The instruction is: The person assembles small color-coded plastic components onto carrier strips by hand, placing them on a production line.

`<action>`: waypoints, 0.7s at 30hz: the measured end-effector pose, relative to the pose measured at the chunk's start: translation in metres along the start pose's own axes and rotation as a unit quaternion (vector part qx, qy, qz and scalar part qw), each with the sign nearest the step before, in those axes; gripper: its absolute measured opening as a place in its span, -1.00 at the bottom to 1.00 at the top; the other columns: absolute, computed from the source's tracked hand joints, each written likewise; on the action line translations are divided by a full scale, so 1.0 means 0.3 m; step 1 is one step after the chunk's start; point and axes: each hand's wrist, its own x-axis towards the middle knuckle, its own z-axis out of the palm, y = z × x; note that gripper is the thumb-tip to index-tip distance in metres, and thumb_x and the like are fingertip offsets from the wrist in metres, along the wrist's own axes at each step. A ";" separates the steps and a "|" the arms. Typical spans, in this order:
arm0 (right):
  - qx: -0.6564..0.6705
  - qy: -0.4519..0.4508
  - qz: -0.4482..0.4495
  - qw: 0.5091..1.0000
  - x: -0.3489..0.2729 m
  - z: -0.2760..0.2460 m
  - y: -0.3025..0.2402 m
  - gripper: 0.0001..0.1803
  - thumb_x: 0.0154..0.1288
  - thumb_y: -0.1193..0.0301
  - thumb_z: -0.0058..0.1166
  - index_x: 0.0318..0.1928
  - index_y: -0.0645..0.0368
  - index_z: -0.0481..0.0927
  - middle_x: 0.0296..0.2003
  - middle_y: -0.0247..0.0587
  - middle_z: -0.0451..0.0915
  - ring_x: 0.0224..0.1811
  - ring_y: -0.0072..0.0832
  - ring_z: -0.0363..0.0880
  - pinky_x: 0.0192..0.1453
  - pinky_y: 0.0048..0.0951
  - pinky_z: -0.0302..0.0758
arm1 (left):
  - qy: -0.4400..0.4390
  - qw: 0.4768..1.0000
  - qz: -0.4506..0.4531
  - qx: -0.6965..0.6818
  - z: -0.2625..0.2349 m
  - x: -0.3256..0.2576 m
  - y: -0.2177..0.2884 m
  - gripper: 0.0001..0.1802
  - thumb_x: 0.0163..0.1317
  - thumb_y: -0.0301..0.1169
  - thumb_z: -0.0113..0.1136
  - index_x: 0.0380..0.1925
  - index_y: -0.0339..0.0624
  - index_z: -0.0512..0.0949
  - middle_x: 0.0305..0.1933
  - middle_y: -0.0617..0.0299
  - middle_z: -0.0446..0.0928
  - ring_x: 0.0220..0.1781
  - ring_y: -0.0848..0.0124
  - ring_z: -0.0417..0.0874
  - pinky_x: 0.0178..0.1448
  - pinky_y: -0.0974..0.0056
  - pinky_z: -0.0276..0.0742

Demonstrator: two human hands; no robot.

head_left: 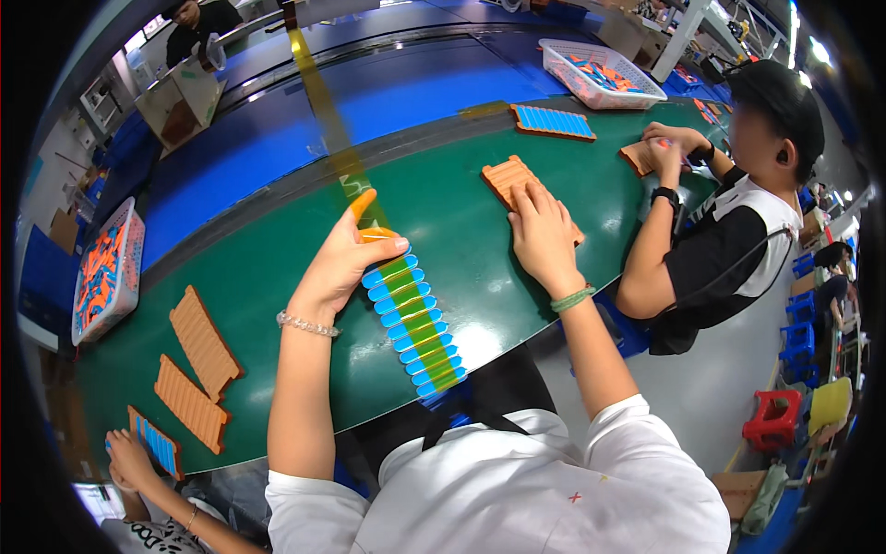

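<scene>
My left hand (337, 263) pinches a translucent yellow tape (318, 97), the thumb over it and an orange finger cot behind. Another orange cot covers the raised index finger. Below the thumb, the tape runs down the middle of a row of slim blue sticks (377, 279) with rounded ends, lying side by side toward the table's near edge. The tape's other end stretches away across the table. My right hand (543, 235) is closed over an orange ridged tray (506, 175) flat on the table, covering its middle; the thumb is partly hidden.
On the green table (277, 268), more ridged trays (205, 342) lie left, and a blue-filled tray (554, 122) lies at the back. White baskets (140, 242) (628, 100) hold orange and blue pieces. Co-workers' hands work at right (669, 148) and lower left (134, 462). A blue conveyor (397, 92) runs behind.
</scene>
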 end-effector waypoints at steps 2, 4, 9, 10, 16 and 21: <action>-0.048 -0.045 -0.014 0.998 -0.005 -0.023 0.077 -0.47 0.16 0.56 0.00 0.21 0.16 0.43 0.18 -0.01 0.47 0.31 -0.13 0.37 0.39 0.06 0.22 | 0.007 1.000 0.002 -0.001 -0.004 0.012 -0.021 -0.03 0.10 -0.55 0.38 0.44 -0.30 -0.01 -0.26 0.14 0.60 -0.26 0.43 0.66 -0.11 0.33 0.58; -0.050 -0.130 0.020 0.990 0.046 -0.094 0.128 -0.53 0.11 0.65 -0.07 0.10 0.18 0.46 0.15 -0.03 0.51 0.28 -0.16 0.42 0.37 0.12 0.24 | 0.006 1.000 -0.003 0.007 -0.004 0.013 -0.025 -0.03 0.10 -0.54 0.38 0.44 -0.30 -0.01 -0.25 0.14 0.59 -0.25 0.44 0.65 -0.10 0.33 0.58; -0.136 -0.143 0.037 0.980 0.148 -0.087 0.325 -0.69 0.19 0.61 -0.08 -0.03 0.20 0.48 -0.06 -0.02 0.60 0.08 -0.09 0.55 0.26 0.10 0.35 | 0.004 1.000 -0.004 0.004 0.004 0.017 -0.034 -0.01 0.10 -0.53 0.39 0.45 -0.31 -0.02 -0.25 0.15 0.58 -0.23 0.45 0.63 -0.10 0.34 0.56; -0.147 -0.160 0.050 0.975 0.182 -0.101 0.326 -0.72 0.19 0.57 -0.05 -0.06 0.21 0.51 -0.11 -0.03 0.61 0.05 -0.09 0.57 0.20 0.08 0.41 | 0.008 1.000 -0.003 0.005 0.004 0.015 -0.032 -0.01 0.10 -0.53 0.39 0.45 -0.31 -0.02 -0.25 0.15 0.58 -0.23 0.45 0.63 -0.10 0.34 0.56; -0.113 -0.154 0.118 0.974 0.381 0.026 0.391 -0.63 0.20 0.47 0.03 0.05 0.19 0.51 0.04 -0.02 0.58 0.15 -0.10 0.53 0.21 0.07 0.42 | -0.001 1.000 -0.015 0.023 -0.004 0.029 -0.027 0.05 0.07 -0.50 0.43 0.44 -0.39 -0.08 -0.25 0.11 0.61 -0.23 0.41 0.66 -0.08 0.33 0.57; -0.290 -0.144 0.039 0.945 0.545 0.158 0.455 -0.32 0.36 0.45 -0.10 0.47 0.09 0.09 0.44 -0.14 0.19 0.51 -0.15 0.10 0.43 0.14 0.18 | 0.005 1.000 -0.014 0.010 -0.011 0.029 -0.038 0.06 0.07 -0.52 0.42 0.45 -0.35 -0.09 -0.27 0.13 0.60 -0.26 0.43 0.65 -0.12 0.33 0.57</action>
